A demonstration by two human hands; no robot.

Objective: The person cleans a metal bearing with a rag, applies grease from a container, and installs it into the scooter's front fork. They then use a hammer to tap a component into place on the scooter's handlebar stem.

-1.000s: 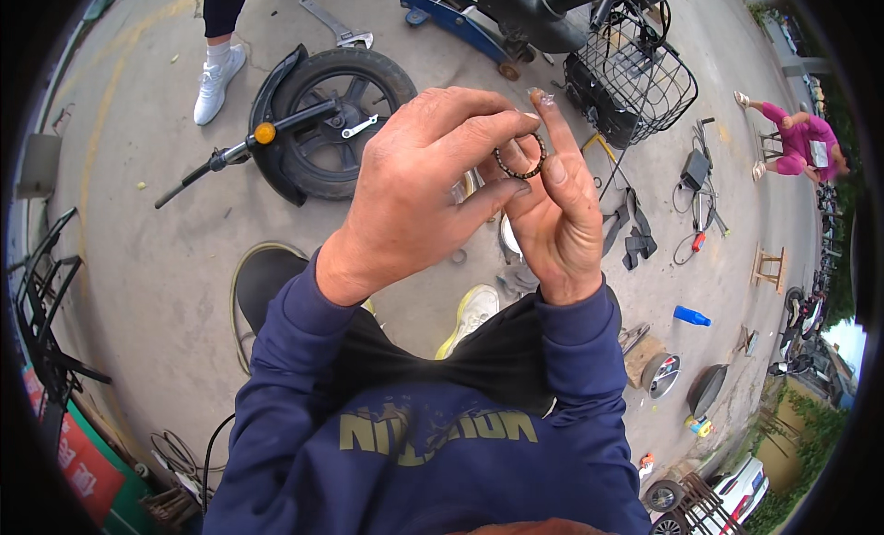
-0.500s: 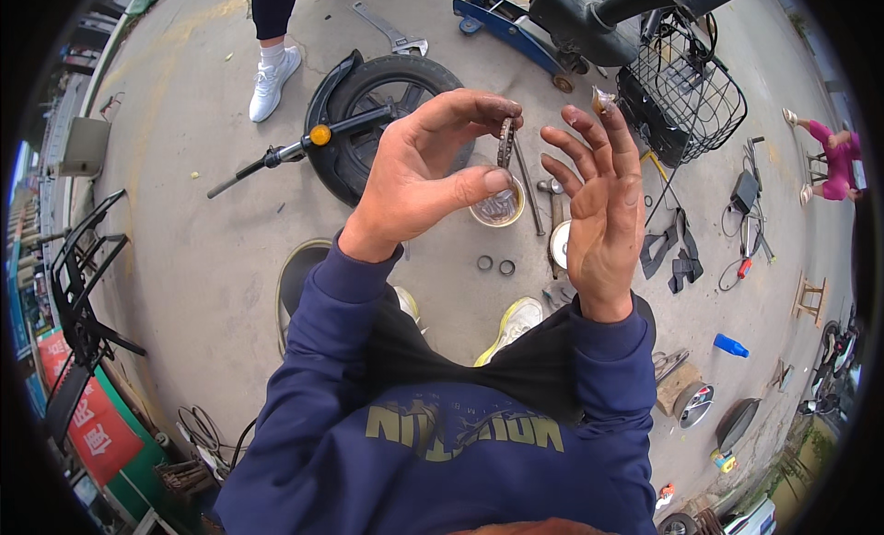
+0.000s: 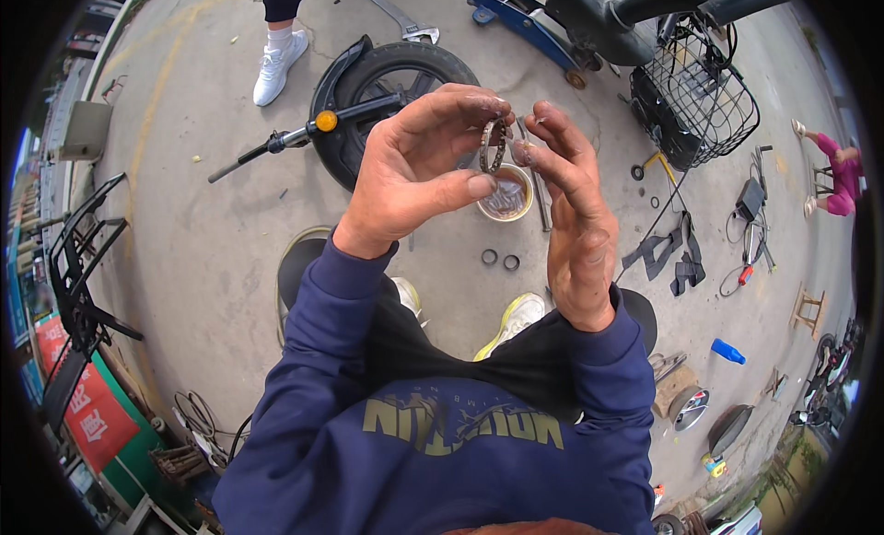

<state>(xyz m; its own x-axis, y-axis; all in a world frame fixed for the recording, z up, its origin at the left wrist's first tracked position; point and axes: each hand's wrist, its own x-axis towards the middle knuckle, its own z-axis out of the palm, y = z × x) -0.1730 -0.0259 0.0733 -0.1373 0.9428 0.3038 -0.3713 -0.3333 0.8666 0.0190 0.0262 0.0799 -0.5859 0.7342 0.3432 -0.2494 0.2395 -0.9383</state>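
Observation:
My left hand point(image 3: 414, 171) holds a thin ring bearing point(image 3: 492, 145) upright between its thumb and fingers. My right hand point(image 3: 575, 213) has its fingers apart and grease on the tips, one fingertip close beside the ring; whether it touches I cannot tell. Below the ring stands an open tub of grease point(image 3: 514, 201), partly hidden by my left thumb, with a long metal rod point(image 3: 544, 208) beside it. Two small dark rings point(image 3: 500, 260) lie on the concrete below the tub.
Around me: a detached wheel point(image 3: 341, 144) with fork, an adjustable wrench point(image 3: 401, 16), blue jack point(image 3: 516, 33), wire basket point(image 3: 700, 88), straps point(image 3: 686, 259), blue bottle point(image 3: 727, 351), black rack point(image 3: 83, 286). A person's leg point(image 3: 276, 61) stands upper left; someone in pink point(image 3: 843, 176) sits far right.
Both hands were together around the ring, then separated, opening a view of the tub. Now my right hand's fingers have swung back left, close to the ring that my left hand holds.

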